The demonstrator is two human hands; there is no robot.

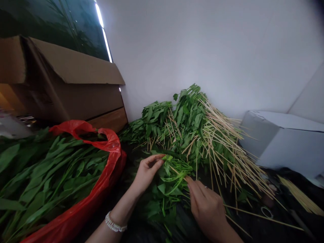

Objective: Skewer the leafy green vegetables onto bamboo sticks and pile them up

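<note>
My left hand (148, 167), with a beaded bracelet (115, 223) on its wrist, pinches the pale green end of a leafy stem. In my right hand (206, 202) is a bamboo skewer (174, 170), its fingers closed round it. A bunch of leafy greens (170, 197) with thin stems hangs along the skewer between both hands, leaves downward. Behind the hands lies a pile of skewered greens (188, 109), with many bamboo skewers (225, 138) sticking out to the right. My fingers partly hide the skewer's ends.
On the left a red plastic bag (111, 143) holds loose long-leaved greens (50, 172). Behind it stands an open cardboard box (93, 96). To the right are a white box (291, 141), a bundle of bare skewers (301, 194) and a small ring (267, 212). A pale wall (202, 40) closes the back.
</note>
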